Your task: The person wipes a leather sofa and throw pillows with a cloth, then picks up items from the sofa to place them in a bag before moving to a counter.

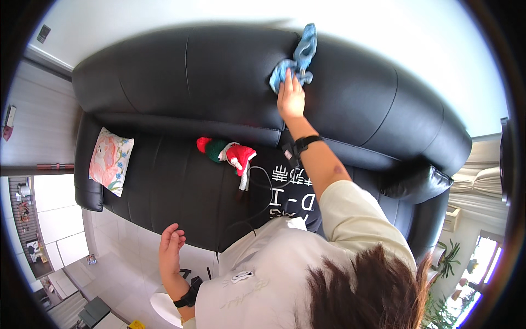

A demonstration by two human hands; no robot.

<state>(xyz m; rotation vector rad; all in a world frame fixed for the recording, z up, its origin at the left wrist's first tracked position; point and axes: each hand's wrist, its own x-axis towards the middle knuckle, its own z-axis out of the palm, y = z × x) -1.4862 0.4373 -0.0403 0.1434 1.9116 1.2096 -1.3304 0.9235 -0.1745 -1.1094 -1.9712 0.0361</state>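
At the seam in the sofa's backrest, a crumpled light-blue cloth (306, 49) drapes up to the top edge. My right hand (291, 98), arm stretched far forward, presses its fingers onto the lower bunch of this cloth and holds it against the black leather. My left hand (171, 247) hangs in the air before the seat's front edge, holding nothing, its fingers loosely bent and apart. The black sofa (164, 164) spans the view. On its seat, nearest to my arms, lies a red, green and white plush toy (235, 154).
A dark cloth with white lettering (293, 183) and a thin grey cable (268, 178) lie on the seat. A printed cushion (111, 162) leans at the left armrest, a black cushion (419, 185) at the right. Plants (449, 260) stand by a window at right.
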